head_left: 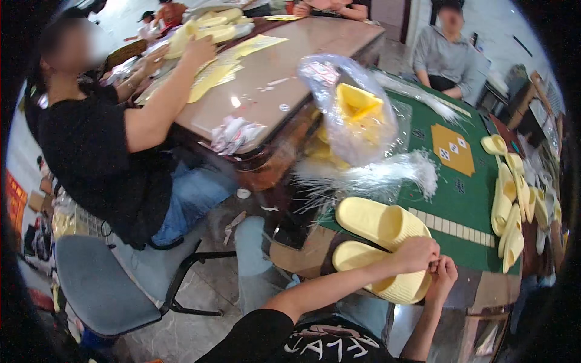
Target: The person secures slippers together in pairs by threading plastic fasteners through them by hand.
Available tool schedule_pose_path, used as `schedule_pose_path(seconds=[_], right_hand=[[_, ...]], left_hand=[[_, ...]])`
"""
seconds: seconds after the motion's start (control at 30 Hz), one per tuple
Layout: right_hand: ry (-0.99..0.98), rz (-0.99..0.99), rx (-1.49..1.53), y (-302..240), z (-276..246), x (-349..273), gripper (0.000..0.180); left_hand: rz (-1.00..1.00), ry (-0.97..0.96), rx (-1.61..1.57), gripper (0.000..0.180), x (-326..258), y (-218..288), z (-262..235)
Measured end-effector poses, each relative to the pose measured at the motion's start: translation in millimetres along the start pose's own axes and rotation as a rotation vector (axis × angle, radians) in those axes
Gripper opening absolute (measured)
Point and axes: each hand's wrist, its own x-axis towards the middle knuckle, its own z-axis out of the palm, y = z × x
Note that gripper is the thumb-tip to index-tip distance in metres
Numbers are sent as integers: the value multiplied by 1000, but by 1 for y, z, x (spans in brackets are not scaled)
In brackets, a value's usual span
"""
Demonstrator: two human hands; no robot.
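Observation:
A pair of pale yellow slide slippers lies side by side at the near edge of the green table, toes toward my hands. The far slipper [366, 216] shows whole, while my left forearm crosses the near slipper [404, 289]. My left hand [416, 254] is closed over the toe end, fingertips pinched together. Just right of it, my right hand [446, 275] is closed too, its fingertips meeting the left ones. Whatever they pinch is too small to make out. Beyond the slippers lies a bundle of thin transparent plastic strands [369, 180].
A plastic bag [387, 130] of yellow pieces stands past the strands. More yellow slippers [503, 193] line the table's right side. A row of pale tiles [454, 230] crosses the green mat [417, 97]. At left, a person in black handles slippers near a grey chair [100, 284].

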Motion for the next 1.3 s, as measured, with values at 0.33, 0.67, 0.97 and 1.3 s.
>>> schedule_pose_path(seconds=[0.33,0.67,0.97,1.3], right_hand=[[-87,5,169,5,-8,5,17],[-55,-87,89,15,-12,5,15],[66,-90,1,8,1,0,16],[107,-81,-98,8,9,-4,13]], left_hand=[[53,42,17,11,0,-5,8],[58,121,-22,9,0,-8,14],[89,67,54,14,4,-9,19],[212,99,161,13,-4,-8,9]])
